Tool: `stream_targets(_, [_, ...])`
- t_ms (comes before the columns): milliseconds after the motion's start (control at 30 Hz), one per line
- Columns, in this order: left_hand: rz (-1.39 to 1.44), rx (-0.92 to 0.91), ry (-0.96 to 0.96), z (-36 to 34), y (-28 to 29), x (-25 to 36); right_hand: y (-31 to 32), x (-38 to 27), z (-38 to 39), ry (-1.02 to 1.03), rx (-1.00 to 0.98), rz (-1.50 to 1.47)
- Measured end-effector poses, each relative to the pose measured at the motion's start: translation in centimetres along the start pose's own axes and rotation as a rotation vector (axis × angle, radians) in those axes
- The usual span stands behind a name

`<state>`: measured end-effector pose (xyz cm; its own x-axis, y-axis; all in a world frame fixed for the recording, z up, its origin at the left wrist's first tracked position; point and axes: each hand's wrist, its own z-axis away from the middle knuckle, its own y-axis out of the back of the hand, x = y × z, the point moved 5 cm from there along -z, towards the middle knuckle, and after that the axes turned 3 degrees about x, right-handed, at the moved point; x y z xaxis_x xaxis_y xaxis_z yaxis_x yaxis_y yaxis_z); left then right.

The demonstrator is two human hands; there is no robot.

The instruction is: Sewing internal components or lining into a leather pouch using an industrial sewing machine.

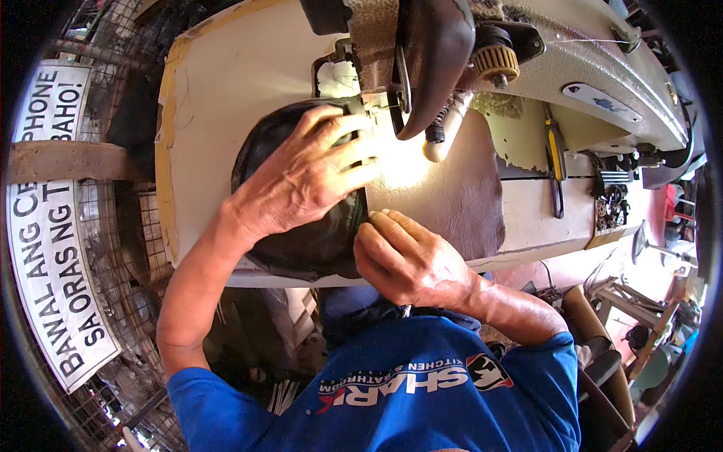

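Observation:
A dark, rounded leather piece (309, 241) lies on the sewing table, with a flat sheet of brown leather (459, 196) to its right. Their edges meet along a line that runs up to the needle area of a sewing machine (376, 104). My left hand (301, 181) rests on the dark piece, fingers stretched out over the join, just in front of the machine's foot. Nearer to me, my right hand (414, 260) pinches the leather at the join between thumb and fingers. The needle itself is hard to make out.
Over the right side of the table (203, 98) extends the sewing machine's arm (580, 68). A small lamp (444, 132) lights the leather. Yellow-and-black pliers or snips (556, 154) lie farther right, near a metal mechanism (611, 203). Wire mesh with a white sign (64, 226) stands at left.

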<state>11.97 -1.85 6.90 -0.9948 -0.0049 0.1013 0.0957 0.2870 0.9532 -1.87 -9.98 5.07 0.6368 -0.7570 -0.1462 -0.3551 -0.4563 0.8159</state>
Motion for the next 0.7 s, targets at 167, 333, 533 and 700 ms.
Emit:
stream_targets(167, [0.215, -0.290, 0.079, -0.1, 2.4, -0.7, 0.5, -0.2, 0.9, -0.008, 0.057, -0.103])
stream_targets(333, [0.364, -0.308, 0.270, 1.4, 2.4, -2.2, 1.1, 1.6, 1.4, -0.155, 0.094, -0.171])
stream_targets(533, [0.179, -0.192, 0.303, 4.1, 2.2, -3.0, 1.4, 2.5, 0.7, -0.237, 0.094, -0.161])
stream_targets(700, [0.229, -0.344, 0.377, 3.9, 2.7, -4.0, 1.0, 2.9, 0.9, -0.256, 0.115, -0.169])
